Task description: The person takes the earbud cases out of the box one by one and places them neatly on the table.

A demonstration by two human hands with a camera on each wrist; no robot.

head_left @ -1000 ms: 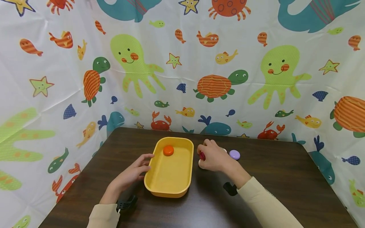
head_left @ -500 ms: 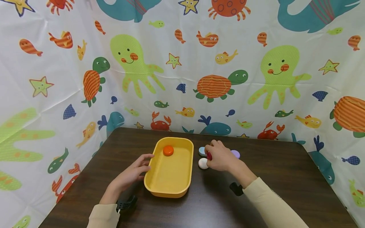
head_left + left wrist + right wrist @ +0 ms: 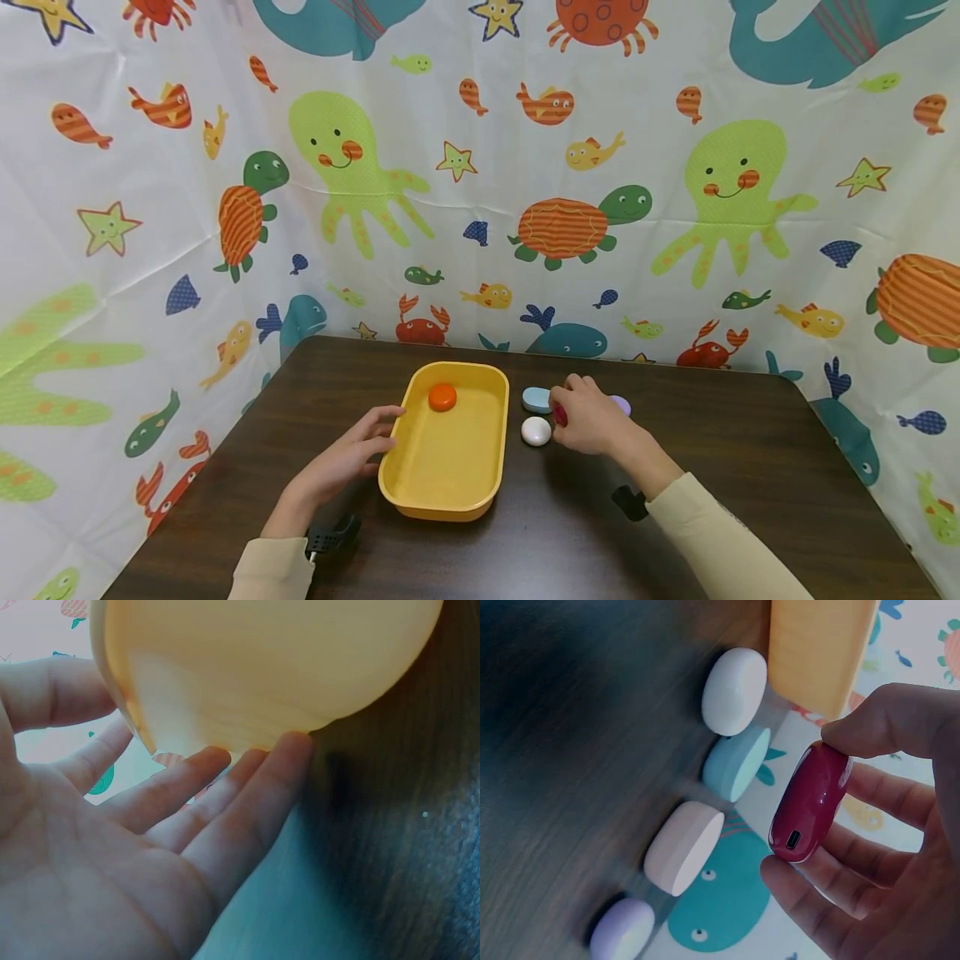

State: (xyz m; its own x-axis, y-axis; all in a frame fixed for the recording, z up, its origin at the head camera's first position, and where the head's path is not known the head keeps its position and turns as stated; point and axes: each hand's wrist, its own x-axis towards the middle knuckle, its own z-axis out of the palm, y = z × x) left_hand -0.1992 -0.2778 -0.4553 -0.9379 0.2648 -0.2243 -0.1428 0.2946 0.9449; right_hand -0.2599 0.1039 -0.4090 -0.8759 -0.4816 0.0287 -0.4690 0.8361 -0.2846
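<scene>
In the right wrist view my right hand (image 3: pixel 900 825) pinches a glossy dark-red earbud charging case (image 3: pixel 811 799), its small port showing at one end. The thumb is on one end and fingertips on the other. Seen from the head, this hand stands right of the yellow tray (image 3: pixel 446 458), beside a white rounded case (image 3: pixel 536 431) and a light-blue case (image 3: pixel 536 400). My left hand (image 3: pixel 352 454) rests at the tray's left side, fingers extended, with fingertips against its wall (image 3: pixel 277 682). Inside the tray, near its far end, lies an orange-red rounded case (image 3: pixel 442 397).
A pale pink case (image 3: pixel 684 847) sits in the row between the light-blue one and a purple case (image 3: pixel 622 930); the right hand hides it from the head view. Dark wooden table (image 3: pixel 510 550) lies beneath everything. A sea-animal-printed cloth (image 3: pixel 480 275) rises behind the table's far edge.
The right hand has moved rightward, away from the tray, with the red earbud case. The light-blue and white cases now show in the head view. The left hand has stayed put.
</scene>
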